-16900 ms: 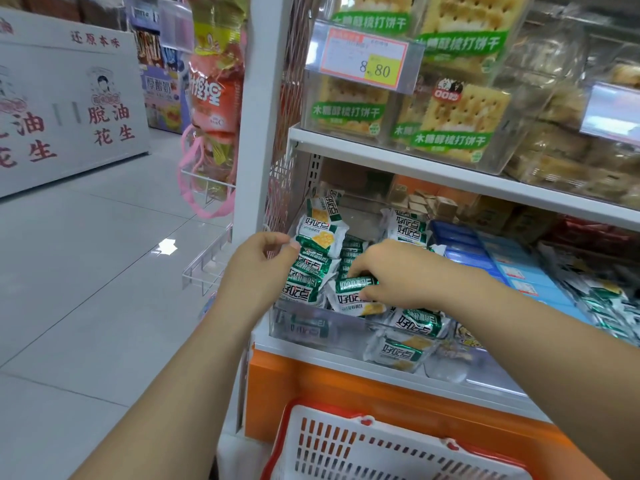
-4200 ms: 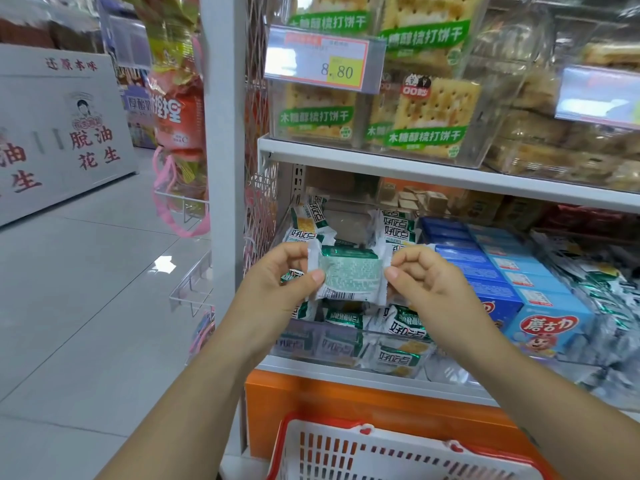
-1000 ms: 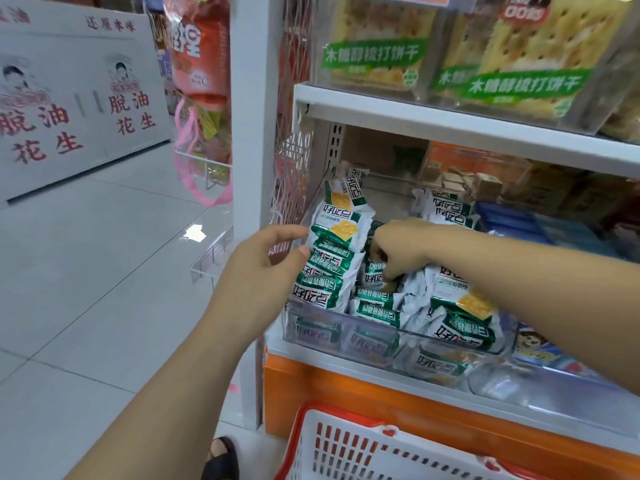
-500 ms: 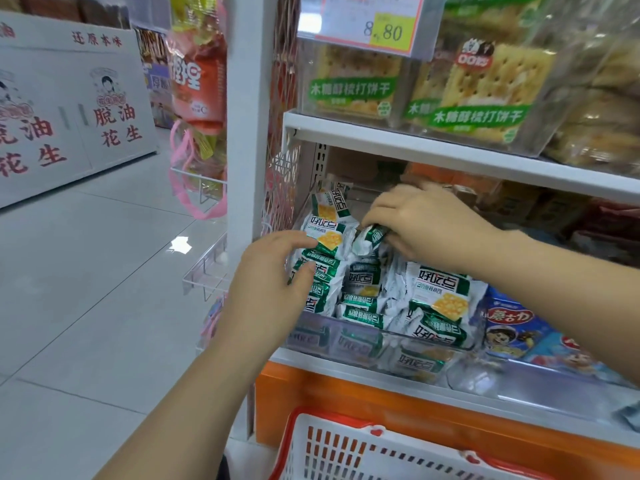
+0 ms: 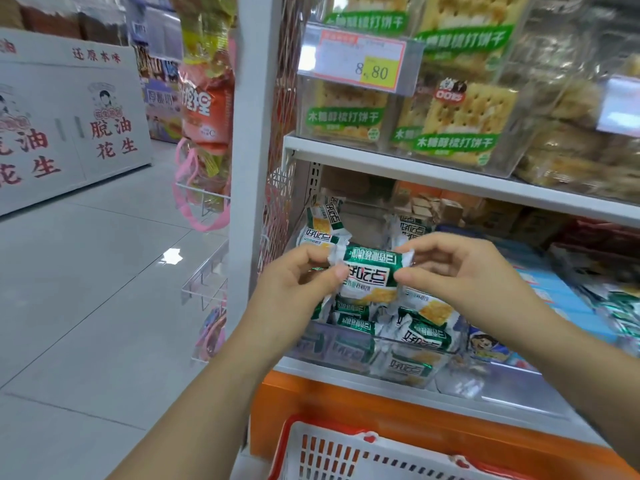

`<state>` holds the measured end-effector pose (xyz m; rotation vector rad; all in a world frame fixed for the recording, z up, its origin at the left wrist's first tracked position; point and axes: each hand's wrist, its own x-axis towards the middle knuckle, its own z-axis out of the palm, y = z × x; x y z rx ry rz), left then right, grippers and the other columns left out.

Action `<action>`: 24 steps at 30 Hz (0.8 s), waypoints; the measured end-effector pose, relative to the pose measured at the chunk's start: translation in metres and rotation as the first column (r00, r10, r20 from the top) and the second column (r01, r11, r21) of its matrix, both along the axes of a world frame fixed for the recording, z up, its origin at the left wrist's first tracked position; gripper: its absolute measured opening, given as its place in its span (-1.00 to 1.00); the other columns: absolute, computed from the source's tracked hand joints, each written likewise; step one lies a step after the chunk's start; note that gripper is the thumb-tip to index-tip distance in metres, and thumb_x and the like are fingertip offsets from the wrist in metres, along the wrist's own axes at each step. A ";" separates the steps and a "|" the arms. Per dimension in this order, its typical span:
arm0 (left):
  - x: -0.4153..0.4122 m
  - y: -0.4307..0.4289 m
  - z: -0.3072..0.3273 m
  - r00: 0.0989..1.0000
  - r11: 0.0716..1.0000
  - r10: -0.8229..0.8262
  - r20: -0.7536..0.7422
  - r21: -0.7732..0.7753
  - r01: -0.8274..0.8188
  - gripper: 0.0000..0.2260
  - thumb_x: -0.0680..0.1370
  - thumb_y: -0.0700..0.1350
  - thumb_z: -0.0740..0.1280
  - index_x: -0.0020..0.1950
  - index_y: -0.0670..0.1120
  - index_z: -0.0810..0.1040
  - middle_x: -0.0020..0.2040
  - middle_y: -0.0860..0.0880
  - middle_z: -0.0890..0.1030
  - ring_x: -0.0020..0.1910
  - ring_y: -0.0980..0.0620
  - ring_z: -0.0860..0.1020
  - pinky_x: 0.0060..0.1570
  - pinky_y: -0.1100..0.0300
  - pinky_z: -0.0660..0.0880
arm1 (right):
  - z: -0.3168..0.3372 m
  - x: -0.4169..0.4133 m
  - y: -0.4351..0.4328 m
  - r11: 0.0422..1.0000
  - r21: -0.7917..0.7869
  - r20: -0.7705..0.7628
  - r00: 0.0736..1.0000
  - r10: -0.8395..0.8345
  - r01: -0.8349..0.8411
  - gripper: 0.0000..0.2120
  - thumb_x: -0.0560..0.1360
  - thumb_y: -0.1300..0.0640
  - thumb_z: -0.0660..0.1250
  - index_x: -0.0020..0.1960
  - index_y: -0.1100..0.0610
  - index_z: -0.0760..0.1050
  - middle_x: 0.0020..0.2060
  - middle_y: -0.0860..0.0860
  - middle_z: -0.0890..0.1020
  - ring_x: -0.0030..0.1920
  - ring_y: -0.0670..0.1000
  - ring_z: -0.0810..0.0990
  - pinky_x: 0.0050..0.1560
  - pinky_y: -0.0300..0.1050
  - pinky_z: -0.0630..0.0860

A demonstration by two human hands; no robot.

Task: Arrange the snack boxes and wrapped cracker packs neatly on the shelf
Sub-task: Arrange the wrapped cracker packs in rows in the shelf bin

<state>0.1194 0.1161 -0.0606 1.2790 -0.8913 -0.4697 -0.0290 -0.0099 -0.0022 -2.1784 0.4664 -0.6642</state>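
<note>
At the far left of the frame we see a white display case (image 5: 69,126) with red characters standing on the pale tiled floor (image 5: 86,289), and right of it hanging snack bags (image 5: 206,109) beside the white shelf post (image 5: 252,133). Just left of centre our left hand (image 5: 294,292) pinches the crimped left end of a green-and-white cracker pack (image 5: 370,275), fingers (image 5: 337,271) clamped on the wrapper. The pack is held level in the air in front of the lower shelf, above the clear bin (image 5: 346,344) where more of the same packs (image 5: 426,327) lie heaped. Our right hand (image 5: 460,275) grips the pack's right end, its fingers closed on that crimp. Above, the upper shelf (image 5: 415,168) carries clear boxes of crackers (image 5: 464,119) with green bands and a price tag (image 5: 363,60) reading 8.80. To the right of the bin we see blue snack boxes (image 5: 561,299) lined up. At the bottom, right of centre, a red-and-white basket (image 5: 363,455) sits below the orange shelf base (image 5: 433,420).
</note>
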 end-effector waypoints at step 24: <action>-0.001 -0.010 -0.007 0.900 0.987 -0.095 -0.426 0.074 0.140 -0.82 0.47 -0.01 0.36 -0.25 -0.09 0.50 -0.07 -0.19 0.54 -0.27 0.00 0.45 -0.32 0.25 0.53 | -0.016 0.018 0.011 0.651 0.755 0.073 0.975 -0.210 0.084 -0.89 0.54 0.19 0.26 -0.14 0.21 0.46 -0.14 0.28 0.57 -0.36 0.05 0.45 -0.14 -0.06 0.50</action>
